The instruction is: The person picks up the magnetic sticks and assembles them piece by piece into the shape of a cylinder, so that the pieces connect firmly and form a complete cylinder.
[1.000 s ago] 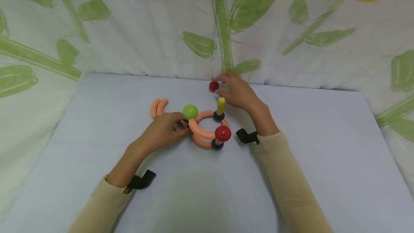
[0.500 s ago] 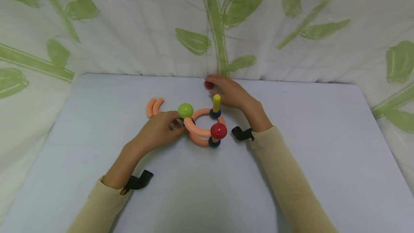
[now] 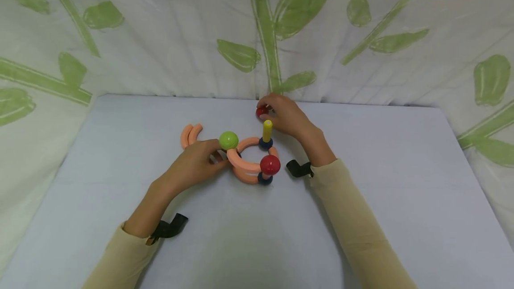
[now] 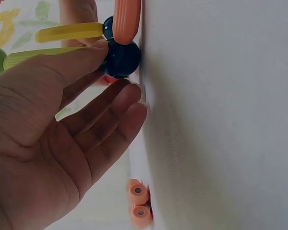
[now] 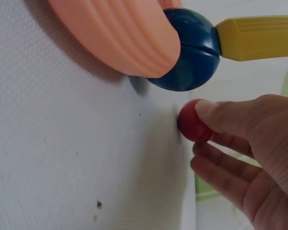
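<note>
A ring of peach curved rods (image 3: 242, 163) joined by dark blue balls lies mid-table. A yellow rod (image 3: 267, 131) stands up at its far side. Above the ring, a green ball (image 3: 228, 140) and a red ball (image 3: 270, 164) are linked by another curved rod. My left hand (image 3: 196, 160) holds the ring's left side; in the left wrist view its thumb and fingers pinch a dark blue ball (image 4: 121, 58). Behind the ring, my right hand (image 3: 286, 114) pinches a loose red ball (image 5: 194, 120) between thumb and fingers, low at the table surface.
Two loose peach curved rods (image 3: 185, 136) lie side by side on the white table (image 3: 385, 155), just beyond my left hand. A hanging white cloth (image 3: 180, 57) painted with green leaves rises along the table's back edge, close behind my right hand.
My right fingers have come together on the loose red ball, which has moved slightly towards me. The left hand keeps its hold on the ring. The head view has shifted slightly.
</note>
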The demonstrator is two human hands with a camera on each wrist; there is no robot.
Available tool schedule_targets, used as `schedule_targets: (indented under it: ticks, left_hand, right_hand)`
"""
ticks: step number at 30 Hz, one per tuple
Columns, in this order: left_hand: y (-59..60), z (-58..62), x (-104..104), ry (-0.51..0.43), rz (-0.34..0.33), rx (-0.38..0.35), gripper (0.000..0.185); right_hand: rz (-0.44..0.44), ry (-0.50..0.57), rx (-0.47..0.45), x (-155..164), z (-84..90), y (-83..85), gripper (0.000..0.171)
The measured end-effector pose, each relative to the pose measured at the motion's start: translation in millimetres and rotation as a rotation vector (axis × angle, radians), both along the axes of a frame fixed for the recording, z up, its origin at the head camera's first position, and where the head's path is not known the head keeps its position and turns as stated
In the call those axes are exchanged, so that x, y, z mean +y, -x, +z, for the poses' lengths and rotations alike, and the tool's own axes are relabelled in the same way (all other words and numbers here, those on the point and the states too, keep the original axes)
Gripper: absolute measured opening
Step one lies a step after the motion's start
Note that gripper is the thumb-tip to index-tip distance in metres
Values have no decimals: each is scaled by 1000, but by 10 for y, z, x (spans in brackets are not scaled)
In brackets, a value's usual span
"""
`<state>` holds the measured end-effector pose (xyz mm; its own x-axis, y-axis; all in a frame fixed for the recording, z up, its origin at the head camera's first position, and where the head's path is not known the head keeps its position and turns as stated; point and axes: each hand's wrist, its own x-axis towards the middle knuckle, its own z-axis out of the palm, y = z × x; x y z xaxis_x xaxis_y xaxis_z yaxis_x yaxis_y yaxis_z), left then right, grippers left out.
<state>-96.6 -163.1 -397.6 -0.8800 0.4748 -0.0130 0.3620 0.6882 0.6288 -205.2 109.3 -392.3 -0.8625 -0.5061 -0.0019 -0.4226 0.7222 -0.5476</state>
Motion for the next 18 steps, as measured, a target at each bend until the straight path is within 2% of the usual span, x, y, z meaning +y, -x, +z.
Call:
schedule_targets:
  ticks: [11, 18]
  left_hand:
    - [-5, 24, -22, -6, 13, 3, 16]
    - [-5, 17, 8, -17, -4, 8, 22]
  right_hand:
    - [-10, 6, -65, 6, 5, 38, 30]
    - [-32, 22, -68, 103, 57, 8, 32]
